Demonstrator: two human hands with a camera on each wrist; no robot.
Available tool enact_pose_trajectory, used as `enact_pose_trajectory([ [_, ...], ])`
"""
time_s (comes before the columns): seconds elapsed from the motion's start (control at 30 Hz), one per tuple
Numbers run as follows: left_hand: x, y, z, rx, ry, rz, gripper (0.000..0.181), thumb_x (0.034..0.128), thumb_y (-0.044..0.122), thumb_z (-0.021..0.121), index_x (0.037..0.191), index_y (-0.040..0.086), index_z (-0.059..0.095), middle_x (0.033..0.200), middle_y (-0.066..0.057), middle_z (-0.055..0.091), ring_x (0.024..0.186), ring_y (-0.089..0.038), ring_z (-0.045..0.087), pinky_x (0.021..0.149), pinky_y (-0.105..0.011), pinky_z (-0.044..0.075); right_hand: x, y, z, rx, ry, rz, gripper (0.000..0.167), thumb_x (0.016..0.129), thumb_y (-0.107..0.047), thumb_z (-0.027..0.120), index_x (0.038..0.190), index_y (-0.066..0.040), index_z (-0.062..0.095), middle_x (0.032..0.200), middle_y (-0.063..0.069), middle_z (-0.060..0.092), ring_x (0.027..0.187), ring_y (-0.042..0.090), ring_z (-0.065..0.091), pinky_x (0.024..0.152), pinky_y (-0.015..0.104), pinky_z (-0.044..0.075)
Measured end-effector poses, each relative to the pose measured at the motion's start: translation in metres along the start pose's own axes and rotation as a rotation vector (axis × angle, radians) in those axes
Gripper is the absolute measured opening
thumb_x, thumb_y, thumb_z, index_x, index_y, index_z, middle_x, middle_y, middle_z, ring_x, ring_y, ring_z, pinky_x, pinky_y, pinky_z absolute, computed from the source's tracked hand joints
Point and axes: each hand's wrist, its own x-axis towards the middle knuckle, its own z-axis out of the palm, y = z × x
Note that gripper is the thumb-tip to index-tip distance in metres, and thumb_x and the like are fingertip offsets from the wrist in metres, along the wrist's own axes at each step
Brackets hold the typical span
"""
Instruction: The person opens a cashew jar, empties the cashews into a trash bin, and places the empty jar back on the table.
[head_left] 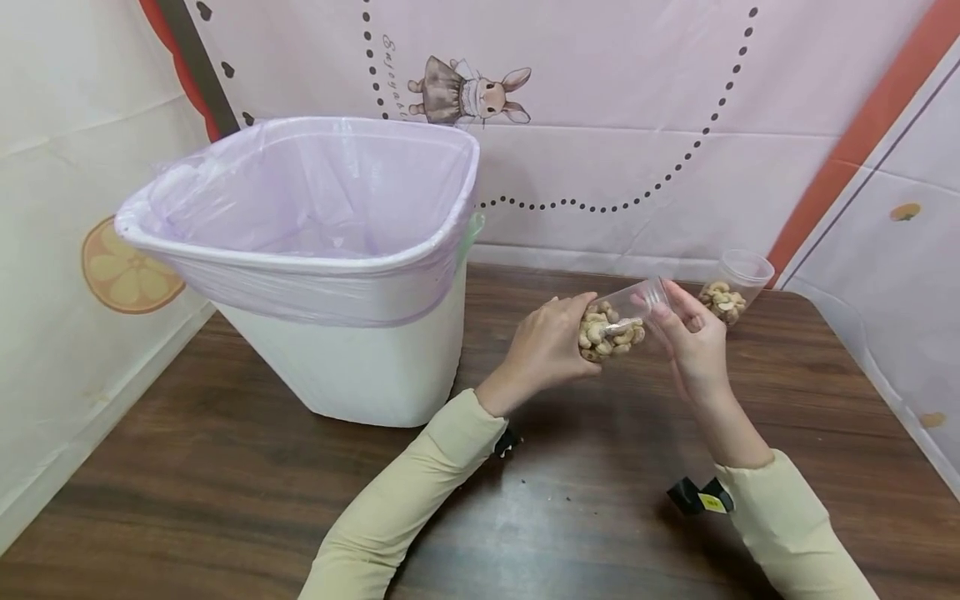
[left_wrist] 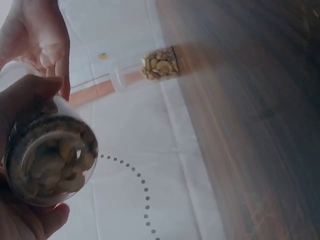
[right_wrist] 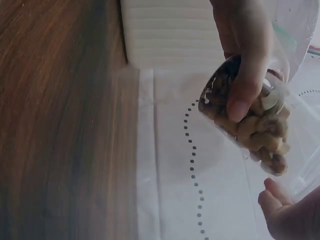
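Note:
My left hand [head_left: 551, 342] grips a clear plastic jar [head_left: 626, 307] round its lower end and holds it tilted above the table. Cashews [head_left: 611, 333] lie in the bottom part of this jar, which the left wrist view shows from its base. At the jar's mouth, my right hand [head_left: 693, 342] holds the rim between thumb and fingers; whether a clear lid is there, I cannot tell. Beyond the right hand, a second clear jar [head_left: 747, 271] with cashews stands upright on the table.
On the left stands a white bin [head_left: 360, 358] lined with a thin purple bag [head_left: 337, 292]. The brown wooden table [head_left: 585, 533] bears a few dark specks in front of me. Printed cloth [head_left: 600, 100] hangs behind and at both sides.

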Motion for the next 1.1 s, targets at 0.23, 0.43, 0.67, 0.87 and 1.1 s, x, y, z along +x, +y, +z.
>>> enact_pose_trajectory([
  [0.23,0.0,-0.004,0.004,0.126,0.11,0.037,0.071,0.0569,0.037,0.081,0.116,0.009,0.053,0.103,0.0,0.063,0.097,-0.013,0.059,0.1,-0.032,0.036,-0.002,0.0,0.0,0.115,0.015,0.164,0.073,0.088,-0.01,0.058,0.136,0.017,0.011,0.096,0.004,0.068,0.09,0.012,0.065,0.081,0.019,0.047],
  [0.43,0.0,-0.005,0.007,0.172,0.142,0.041,0.071,0.0552,0.038,0.082,0.113,0.008,0.053,0.101,0.0,0.063,0.096,-0.012,0.058,0.1,-0.031,0.036,-0.002,0.001,0.001,0.106,0.051,0.231,0.024,0.087,-0.016,0.06,0.106,-0.002,0.059,0.09,0.003,0.069,0.085,0.01,0.065,0.079,0.019,0.049],
  [0.67,0.0,-0.006,0.009,0.186,0.161,0.048,0.067,0.0551,0.036,0.081,0.109,0.009,0.052,0.097,0.001,0.061,0.094,-0.012,0.058,0.098,-0.029,0.038,-0.004,0.001,0.003,0.103,0.073,0.266,0.014,0.086,-0.018,0.063,0.096,-0.009,0.062,0.088,0.003,0.07,0.085,0.009,0.065,0.078,0.019,0.049],
  [0.87,-0.002,-0.006,0.009,0.2,0.19,0.063,0.067,0.0545,0.036,0.082,0.109,0.01,0.052,0.099,0.001,0.061,0.096,-0.012,0.057,0.1,-0.031,0.036,-0.005,0.0,0.007,0.139,0.108,0.285,0.039,0.085,-0.013,0.062,0.116,0.0,0.043,0.09,0.002,0.069,0.089,0.009,0.064,0.079,0.019,0.048],
  [1.1,-0.002,-0.004,0.006,0.198,0.18,0.081,0.068,0.0535,0.038,0.082,0.11,0.011,0.055,0.098,0.002,0.063,0.094,-0.011,0.058,0.101,-0.031,0.035,-0.005,-0.001,0.01,0.155,0.197,0.268,0.071,0.083,-0.004,0.063,0.137,0.01,0.02,0.092,0.004,0.068,0.088,0.012,0.065,0.083,0.02,0.047],
])
